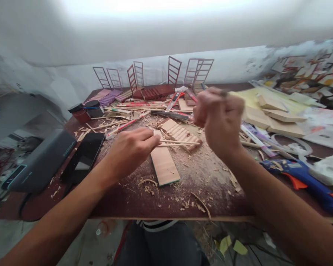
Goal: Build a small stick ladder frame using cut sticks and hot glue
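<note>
The thin sticks [180,143] were at the centre of the frame, pinched in your closed left hand [135,147]; your right hand [222,120], right of centre, was curled into a fist, its contents, if any, indeterminable. Ladder-like frames [174,70] along the top appeared assembled, while your sticks and the pale ridged panel [180,133] near centre appeared unjoined and uncoloured.

Two thin, straight sticks [180,142] of pale, unpainted wood jut from the pinched fingers of the left hand [137,146], nearly level and close together, pointing right over the board [166,166] and crossing the grooved block [175,129] in view, contact with it unclear.
</note>
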`<state>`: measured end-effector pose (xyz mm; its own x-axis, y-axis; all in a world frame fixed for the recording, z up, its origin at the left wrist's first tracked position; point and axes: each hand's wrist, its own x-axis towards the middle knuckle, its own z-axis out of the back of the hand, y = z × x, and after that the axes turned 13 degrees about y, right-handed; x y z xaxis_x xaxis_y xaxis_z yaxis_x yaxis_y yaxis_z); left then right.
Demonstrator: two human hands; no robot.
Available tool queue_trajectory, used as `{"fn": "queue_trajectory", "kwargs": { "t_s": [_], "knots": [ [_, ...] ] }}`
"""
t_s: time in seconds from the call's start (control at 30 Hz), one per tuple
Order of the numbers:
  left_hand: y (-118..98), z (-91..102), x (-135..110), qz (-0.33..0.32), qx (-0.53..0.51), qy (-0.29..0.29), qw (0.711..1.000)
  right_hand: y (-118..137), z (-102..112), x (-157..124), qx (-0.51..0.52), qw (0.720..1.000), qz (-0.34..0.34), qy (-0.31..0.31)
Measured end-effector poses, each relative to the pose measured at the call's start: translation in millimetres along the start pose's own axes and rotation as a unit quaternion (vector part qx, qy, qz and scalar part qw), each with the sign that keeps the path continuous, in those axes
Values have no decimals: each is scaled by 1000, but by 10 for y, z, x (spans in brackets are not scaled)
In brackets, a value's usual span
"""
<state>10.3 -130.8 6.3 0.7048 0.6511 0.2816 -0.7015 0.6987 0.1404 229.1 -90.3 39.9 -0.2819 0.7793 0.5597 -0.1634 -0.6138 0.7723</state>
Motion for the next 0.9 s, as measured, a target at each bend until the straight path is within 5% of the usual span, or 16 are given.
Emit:
{"fn": "queue_trajectory", "kwargs": {
  "t_s": [0.1,0.17,0.23,0.33,0.5,0.9],
  "knots": [
    [-1,0,-26,-15,7,-24,1000,-263,166,16,-230,965,-24,128],
    [-15,-10,-30,-24,12,-23,999,-370,219,-16,-325,937,7,129],
    [-27,-23,-31,-22,20,-25,999,-372,215,-78,-355,922,70,138],
    [-35,-46,-35,-14,34,-29,999,-254,128,-191,-346,891,159,247],
    [-58,-72,-26,0,24,-43,999,-157,15,-313,-435,822,203,306],
    [-160,-117,-36,13,-60,-24,998,-199,-50,-445,-445,824,198,291]
  ]
}}
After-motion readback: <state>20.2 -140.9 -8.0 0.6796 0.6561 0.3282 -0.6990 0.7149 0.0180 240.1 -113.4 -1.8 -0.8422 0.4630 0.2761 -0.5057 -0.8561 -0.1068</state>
